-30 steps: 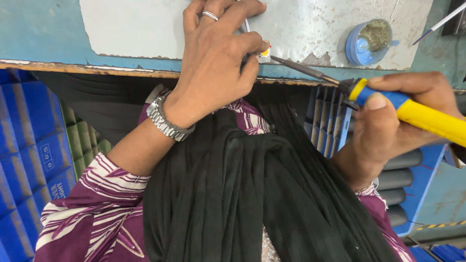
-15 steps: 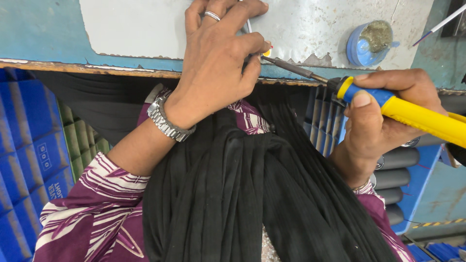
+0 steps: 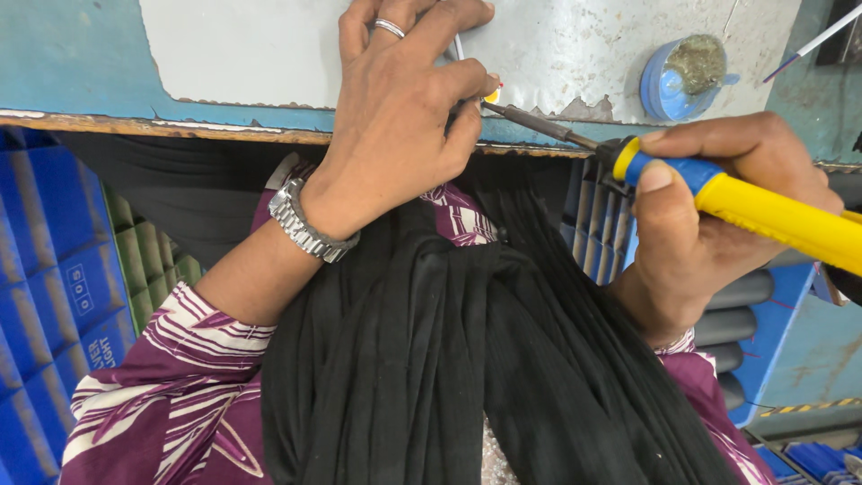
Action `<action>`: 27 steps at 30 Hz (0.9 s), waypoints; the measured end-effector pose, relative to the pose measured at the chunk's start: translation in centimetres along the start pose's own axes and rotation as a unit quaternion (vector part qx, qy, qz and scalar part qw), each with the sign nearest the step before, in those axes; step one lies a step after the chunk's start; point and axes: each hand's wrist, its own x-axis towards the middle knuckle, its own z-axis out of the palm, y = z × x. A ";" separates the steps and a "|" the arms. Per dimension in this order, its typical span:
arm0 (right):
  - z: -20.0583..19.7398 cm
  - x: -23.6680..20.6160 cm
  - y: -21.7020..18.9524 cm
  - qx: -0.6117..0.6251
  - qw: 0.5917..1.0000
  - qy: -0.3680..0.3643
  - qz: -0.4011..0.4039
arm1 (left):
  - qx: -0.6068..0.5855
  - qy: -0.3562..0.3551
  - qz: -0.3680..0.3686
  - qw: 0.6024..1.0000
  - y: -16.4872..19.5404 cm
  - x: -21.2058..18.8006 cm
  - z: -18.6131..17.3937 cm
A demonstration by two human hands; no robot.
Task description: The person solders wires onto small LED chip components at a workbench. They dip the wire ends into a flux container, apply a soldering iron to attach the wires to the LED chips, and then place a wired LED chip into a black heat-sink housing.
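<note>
Left hand [image 3: 395, 135] lies palm down over the near edge of the workbench [image 3: 81, 72], fingers curled together, thumb and forefinger pinching a small yellow-and-red part [image 3: 493, 92] right at that edge. A thin pale wire [image 3: 459, 47] runs up from under the fingers (where it ends cannot be told). Silver ring [image 3: 390, 28] on one finger, metal watch [image 3: 305, 226] at the wrist.

Right hand [image 3: 709, 216] is wrapped tight around the soldering iron [image 3: 763, 208], yellow handle with blue collar, thumb pressed along the collar. The dark metal tip [image 3: 530, 121] points left and meets the pinched part, just above the bench's worn front edge.

Further out: a grey metal sheet [image 3: 251, 49] covers the middle of the blue bench top. Toward the far right corner sits a small round blue tin [image 3: 687, 70] of dull flux-like paste. Black pleated cloth [image 3: 431, 359] hangs below the edge over purple patterned sleeves [image 3: 171, 395]. Blue plastic trays [image 3: 45, 269] stand at the lower left.
</note>
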 end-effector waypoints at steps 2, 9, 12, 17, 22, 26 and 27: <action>-0.1 0.0 0.2 0.004 1.000 0.009 -0.004 | 0.001 0.000 0.000 1.000 0.0 0.0 0.1; 0.0 -0.5 1.5 0.081 0.994 0.076 0.022 | 0.003 0.005 0.006 1.000 -0.1 -0.1 0.1; -0.3 -0.5 2.0 0.072 0.995 0.066 0.015 | 0.007 0.005 0.008 1.000 -0.1 -0.1 0.1; -0.3 -0.6 2.3 0.071 0.997 0.038 0.015 | 0.003 0.002 0.005 1.000 -0.1 -0.1 0.2; 0.0 -0.5 2.2 0.078 0.996 0.039 0.019 | 0.005 0.003 0.008 1.000 -0.1 0.0 0.3; 0.3 -0.3 1.7 0.082 0.996 0.041 0.023 | 0.008 0.003 0.011 1.000 0.1 0.1 0.1; 0.4 -0.3 1.5 0.085 0.995 0.040 0.027 | 0.005 0.002 0.010 1.000 0.1 0.1 0.0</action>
